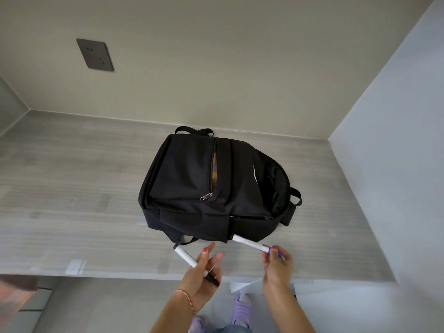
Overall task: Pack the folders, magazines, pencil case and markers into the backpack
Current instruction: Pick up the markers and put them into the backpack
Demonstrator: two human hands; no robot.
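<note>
A black backpack lies flat on the grey wood-grain counter, its top toward the right. Its front pocket zip is open, and something orange and yellow shows through the slit. My left hand holds a white marker with a black cap just in front of the bag. My right hand pinches a white marker with a blue cap by its cap end; its other end touches the bag's near side. No folders, magazines or pencil case are in view.
The counter sits in an alcove with a beige back wall, a dark wall socket and a pale blue side wall on the right. The counter's front edge runs just under my hands. Purple slippers show on the floor below.
</note>
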